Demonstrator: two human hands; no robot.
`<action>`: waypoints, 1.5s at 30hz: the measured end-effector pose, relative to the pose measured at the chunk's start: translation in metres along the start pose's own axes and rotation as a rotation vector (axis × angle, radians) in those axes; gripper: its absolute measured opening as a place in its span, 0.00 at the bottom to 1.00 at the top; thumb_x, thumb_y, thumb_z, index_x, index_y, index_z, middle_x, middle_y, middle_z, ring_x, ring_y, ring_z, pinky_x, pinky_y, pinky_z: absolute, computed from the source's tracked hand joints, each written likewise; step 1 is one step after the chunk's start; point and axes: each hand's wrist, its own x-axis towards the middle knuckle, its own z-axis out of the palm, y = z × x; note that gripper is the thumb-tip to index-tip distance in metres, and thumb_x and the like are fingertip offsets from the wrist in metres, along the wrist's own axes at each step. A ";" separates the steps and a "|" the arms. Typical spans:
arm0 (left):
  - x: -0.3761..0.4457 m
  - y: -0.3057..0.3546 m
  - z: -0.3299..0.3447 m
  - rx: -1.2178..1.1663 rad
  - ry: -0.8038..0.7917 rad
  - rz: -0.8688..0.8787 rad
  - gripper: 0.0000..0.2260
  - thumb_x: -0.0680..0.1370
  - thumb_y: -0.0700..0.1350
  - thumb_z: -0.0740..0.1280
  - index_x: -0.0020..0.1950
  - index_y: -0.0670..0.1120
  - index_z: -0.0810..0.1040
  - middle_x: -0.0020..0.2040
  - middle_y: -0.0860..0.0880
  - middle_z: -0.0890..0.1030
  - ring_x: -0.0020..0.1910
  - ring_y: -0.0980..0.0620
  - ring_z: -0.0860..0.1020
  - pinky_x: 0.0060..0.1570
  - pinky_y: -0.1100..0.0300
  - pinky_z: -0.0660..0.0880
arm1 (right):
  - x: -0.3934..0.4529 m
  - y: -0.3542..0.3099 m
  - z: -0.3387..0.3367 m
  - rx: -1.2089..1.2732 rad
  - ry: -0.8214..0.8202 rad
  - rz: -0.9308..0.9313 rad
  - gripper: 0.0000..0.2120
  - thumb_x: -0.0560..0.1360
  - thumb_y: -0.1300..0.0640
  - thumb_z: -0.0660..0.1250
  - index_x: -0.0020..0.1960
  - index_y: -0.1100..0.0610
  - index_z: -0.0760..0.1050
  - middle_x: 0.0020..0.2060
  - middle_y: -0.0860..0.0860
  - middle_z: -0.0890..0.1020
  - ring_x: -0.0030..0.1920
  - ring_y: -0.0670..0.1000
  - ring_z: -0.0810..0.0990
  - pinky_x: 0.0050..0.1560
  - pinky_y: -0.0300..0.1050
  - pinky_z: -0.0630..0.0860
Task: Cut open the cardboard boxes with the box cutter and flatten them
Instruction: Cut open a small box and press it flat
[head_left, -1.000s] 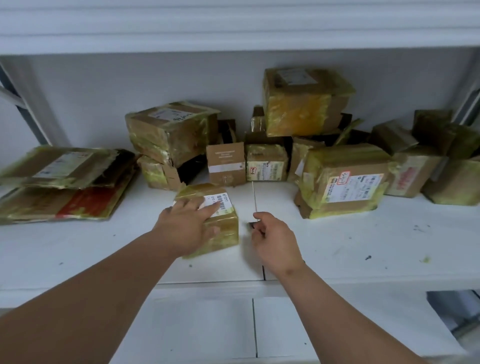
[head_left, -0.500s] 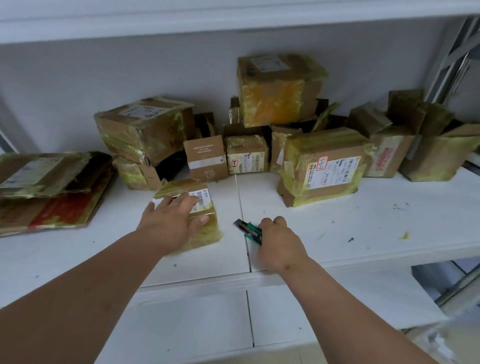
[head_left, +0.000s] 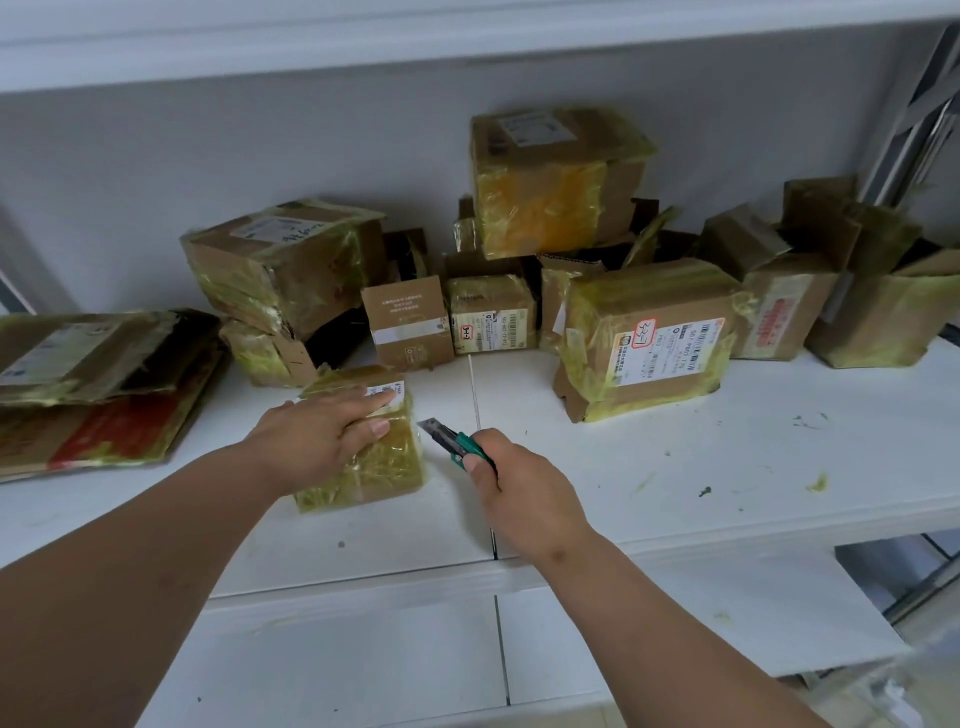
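Observation:
A small cardboard box (head_left: 384, 467) wrapped in yellowish tape sits near the front of the white shelf (head_left: 675, 467). My left hand (head_left: 317, 441) lies flat on its top, fingers straight over the white label. My right hand (head_left: 524, 493) grips a green box cutter (head_left: 454, 441), its blade out and pointing at the box's right side, a short gap away.
Several taped boxes crowd the back of the shelf, among them a large labelled box (head_left: 649, 338) at right and a tilted one (head_left: 285, 260) at left. Flattened cardboard (head_left: 88, 389) is stacked at far left. Tape scraps (head_left: 818, 483) dot the shelf. A lower shelf (head_left: 363, 649) lies below.
My right hand has raised the green cutter into view and brought its blade close to the small box. My left hand stays on the box top.

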 end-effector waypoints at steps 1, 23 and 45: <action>0.001 -0.001 0.000 -0.006 -0.003 0.003 0.25 0.76 0.68 0.46 0.74 0.71 0.55 0.78 0.62 0.58 0.77 0.56 0.58 0.72 0.49 0.61 | 0.002 -0.001 0.001 0.004 0.002 -0.002 0.09 0.84 0.48 0.53 0.59 0.50 0.69 0.39 0.48 0.75 0.40 0.54 0.74 0.38 0.48 0.70; 0.008 -0.005 -0.011 -0.093 -0.047 0.045 0.21 0.80 0.64 0.51 0.73 0.70 0.59 0.75 0.62 0.65 0.71 0.56 0.68 0.68 0.57 0.66 | 0.017 -0.003 0.012 -0.014 0.107 -0.071 0.12 0.83 0.48 0.56 0.62 0.48 0.73 0.38 0.47 0.76 0.38 0.53 0.73 0.36 0.45 0.69; 0.008 -0.004 -0.019 -0.139 -0.101 0.056 0.19 0.69 0.77 0.45 0.59 0.81 0.59 0.74 0.65 0.65 0.73 0.58 0.65 0.67 0.62 0.63 | -0.010 0.011 0.013 -0.360 0.039 -0.144 0.12 0.82 0.48 0.54 0.55 0.52 0.74 0.39 0.50 0.80 0.35 0.54 0.69 0.41 0.48 0.61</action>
